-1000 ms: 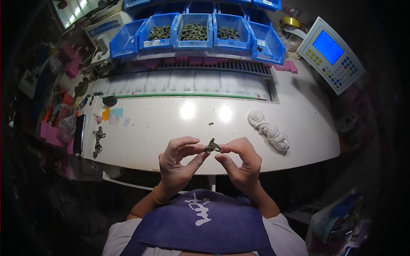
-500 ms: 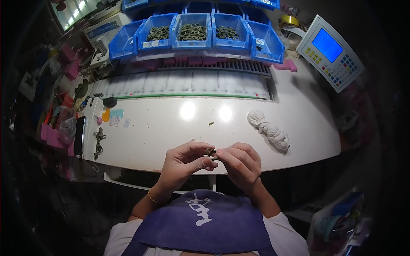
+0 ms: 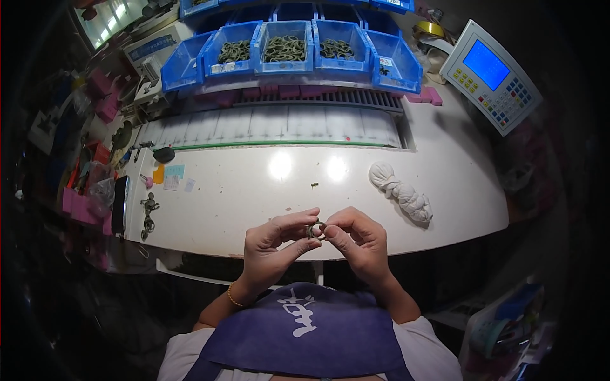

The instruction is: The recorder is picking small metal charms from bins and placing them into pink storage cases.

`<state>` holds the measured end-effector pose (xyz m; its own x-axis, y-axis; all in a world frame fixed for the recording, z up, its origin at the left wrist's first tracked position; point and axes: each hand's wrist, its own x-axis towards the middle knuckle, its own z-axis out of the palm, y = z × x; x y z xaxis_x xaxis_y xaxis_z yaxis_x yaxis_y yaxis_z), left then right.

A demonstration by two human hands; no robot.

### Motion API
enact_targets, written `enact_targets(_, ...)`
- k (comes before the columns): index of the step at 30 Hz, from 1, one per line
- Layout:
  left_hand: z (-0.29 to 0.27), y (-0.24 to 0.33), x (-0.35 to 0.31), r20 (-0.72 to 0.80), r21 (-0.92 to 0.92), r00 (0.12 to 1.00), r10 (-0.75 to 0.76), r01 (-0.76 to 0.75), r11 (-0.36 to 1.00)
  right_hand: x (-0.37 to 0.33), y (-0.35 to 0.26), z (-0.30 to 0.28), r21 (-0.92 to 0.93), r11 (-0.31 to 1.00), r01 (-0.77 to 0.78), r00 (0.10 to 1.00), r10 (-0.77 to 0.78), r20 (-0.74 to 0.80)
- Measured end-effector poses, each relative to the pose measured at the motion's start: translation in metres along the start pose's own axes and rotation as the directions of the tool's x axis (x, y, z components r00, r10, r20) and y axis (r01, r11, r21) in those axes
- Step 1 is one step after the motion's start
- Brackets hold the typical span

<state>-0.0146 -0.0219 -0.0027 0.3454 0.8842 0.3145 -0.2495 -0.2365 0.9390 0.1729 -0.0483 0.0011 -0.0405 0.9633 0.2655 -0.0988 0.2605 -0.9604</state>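
Above the front edge of the white table, a small dark grey-green ring point(image 3: 310, 232) is held between both hands, its round opening partly visible. My left hand point(image 3: 270, 244) grips its left side between thumb and fingers. On the other side, my right hand point(image 3: 363, 241) pinches the ring with thumb and forefinger. Whether it is one piece or two hooked together I cannot make out. A tiny dark scrap point(image 3: 314, 185) lies on the table point(image 3: 248, 184) beyond the hands.
Blue bins point(image 3: 284, 47) at the back hold many similar dark pieces. Before them runs a white belt point(image 3: 267, 126) with a green edge. A twisted white cloth point(image 3: 401, 193) lies right, below a keypad console point(image 3: 492, 76). Dark metal pieces point(image 3: 149, 213) and paper slips point(image 3: 171, 178) lie left.
The ring has turned so that its opening shows, and the right thumb and fingers have shifted around it. A red dot on the belt's edge has moved left.
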Motion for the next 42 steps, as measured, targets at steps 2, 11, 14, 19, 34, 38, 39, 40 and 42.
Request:
enact_targets(2, 0.0, 0.0, 0.0, -0.006, 0.021, 1.0, 0.012, -0.012, 1.0, 0.0, 0.0, 0.0, -0.006, 1.0, -0.005, 1.0, 0.005, 0.009)
enact_targets(11, -0.003, -0.001, -0.001, -0.067, -0.143, 0.988, -0.143, 0.132, 0.981, -0.001, 0.005, 0.002, -0.061, 0.998, 0.033, 0.999, -0.035, -0.031)
enact_targets(14, 0.0, 0.0, 0.0, -0.077, -0.141, 0.991, -0.113, 0.101, 0.985, -0.002, 0.009, 0.003, -0.044, 0.998, 0.036, 0.998, -0.038, -0.041)
enact_targets(19, 0.003, 0.001, 0.002, -0.088, -0.086, 0.996, -0.019, 0.011, 0.996, -0.002, 0.01, 0.005, -0.085, 0.995, 0.049, 0.997, -0.054, -0.06)
enact_targets(34, 0.005, -0.001, 0.001, -0.125, 0.007, 0.992, 0.005, -0.004, 1.0, -0.001, 0.008, 0.006, -0.194, 0.976, 0.102, 0.992, -0.115, -0.055)
enact_targets(38, 0.005, 0.005, 0.002, -0.112, 0.061, 0.994, -0.018, 0.025, 0.998, -0.004, 0.01, 0.005, -0.106, 0.994, 0.019, 0.998, -0.025, -0.054)
enact_targets(39, 0.005, 0.006, 0.002, -0.106, 0.076, 0.994, -0.015, 0.024, 0.997, -0.005, 0.01, 0.005, -0.027, 0.999, -0.023, 0.999, 0.022, -0.048)
enact_targets(40, 0.005, 0.006, 0.002, -0.106, 0.077, 0.994, -0.015, 0.023, 0.997, -0.005, 0.01, 0.006, 0.051, 0.997, -0.066, 0.997, 0.068, -0.038)
enact_targets(42, 0.006, 0.004, 0.002, -0.099, 0.062, 0.995, -0.023, 0.029, 0.998, -0.005, 0.009, 0.006, 0.1, 0.991, -0.083, 0.996, 0.086, -0.024)
